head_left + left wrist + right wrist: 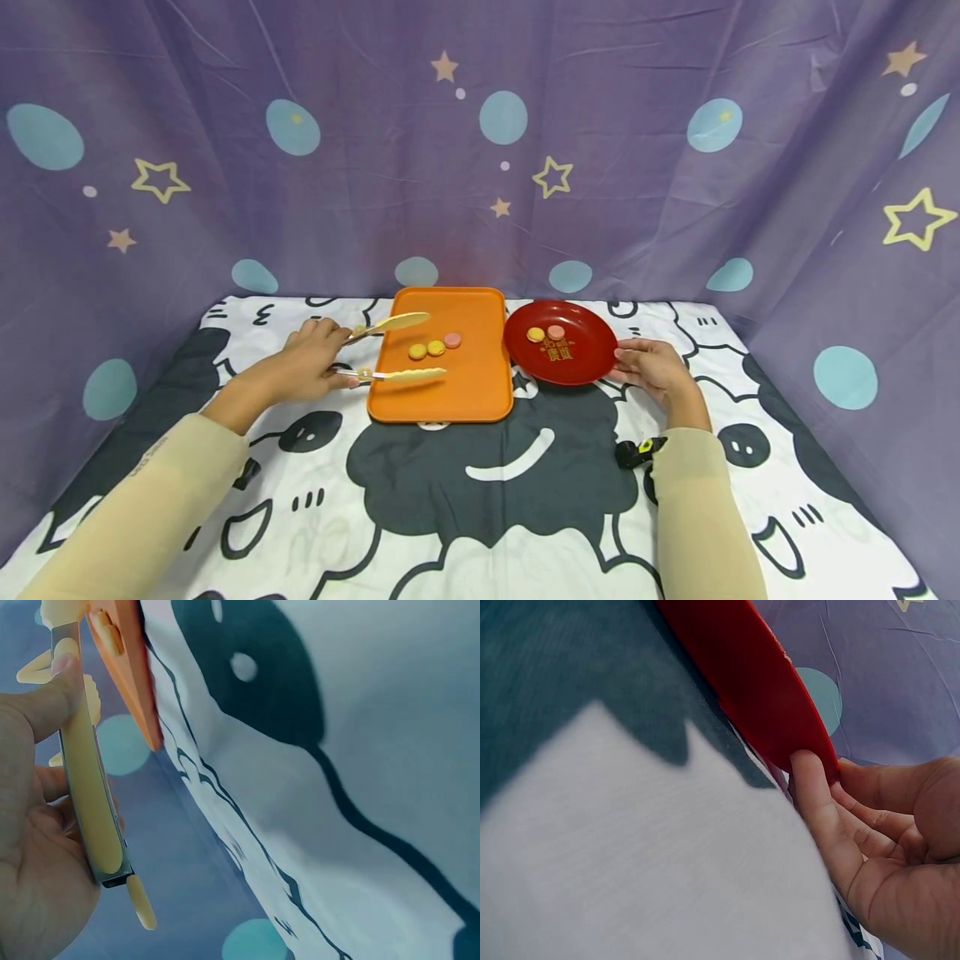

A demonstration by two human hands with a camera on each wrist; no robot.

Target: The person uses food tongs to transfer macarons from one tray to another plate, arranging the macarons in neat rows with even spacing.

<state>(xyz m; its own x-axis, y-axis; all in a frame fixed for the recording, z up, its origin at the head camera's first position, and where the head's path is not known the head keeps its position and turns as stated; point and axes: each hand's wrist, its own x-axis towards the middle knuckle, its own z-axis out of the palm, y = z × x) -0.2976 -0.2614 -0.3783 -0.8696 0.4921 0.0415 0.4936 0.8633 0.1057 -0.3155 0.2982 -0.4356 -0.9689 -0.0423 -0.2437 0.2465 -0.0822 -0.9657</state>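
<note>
Fingers (318, 330) curl — left hand (303, 358) round tongs (90, 787), right hand (651, 364) pinching red plate (591, 340).

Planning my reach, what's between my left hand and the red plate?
The head view shows the tongs and the orange tray with two yellow macarons and one pink macaron between your left hand and the red plate.

Tongs (408, 375) held in left hand (311, 354), arms spread apart above orange tray (442, 404). Two yellow macarons (436, 348) and pink macaron (452, 340) lined up on tray. Red plate (588, 354) pinched at right rim by right hand (652, 367); second pink macaron (556, 332), another yellow macaron (536, 335) laid there. Cloth (555, 492) spread beneath.
</note>
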